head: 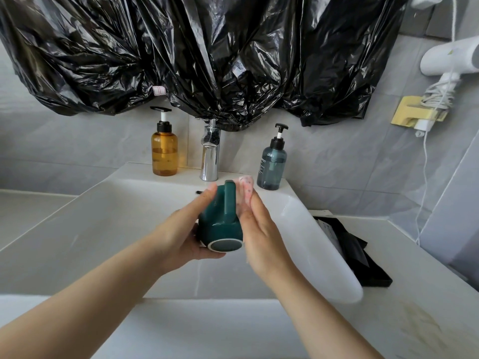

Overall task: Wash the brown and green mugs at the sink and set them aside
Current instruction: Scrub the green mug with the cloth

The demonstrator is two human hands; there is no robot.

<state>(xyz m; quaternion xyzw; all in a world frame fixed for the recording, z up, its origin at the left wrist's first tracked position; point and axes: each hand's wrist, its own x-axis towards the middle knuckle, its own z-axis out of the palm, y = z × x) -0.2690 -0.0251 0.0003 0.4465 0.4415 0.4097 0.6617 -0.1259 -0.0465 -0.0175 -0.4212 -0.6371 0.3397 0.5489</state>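
The green mug (220,218) lies on its side over the white sink basin (108,224), with its base toward me and its handle on top. My left hand (181,234) grips it from the left, fingers along the side and thumb under the base. My right hand (261,237) presses a pink, soapy sponge (245,189) against the mug's right side with fingers that look straight. The brown mug is not in view.
A chrome tap (210,156) stands behind the basin between an amber pump bottle (164,151) and a blue-grey pump bottle (270,164). A black packet (350,244) lies on the counter at the right. A black plastic sheet (207,55) hangs above. A white hairdryer (451,60) is on the right wall.
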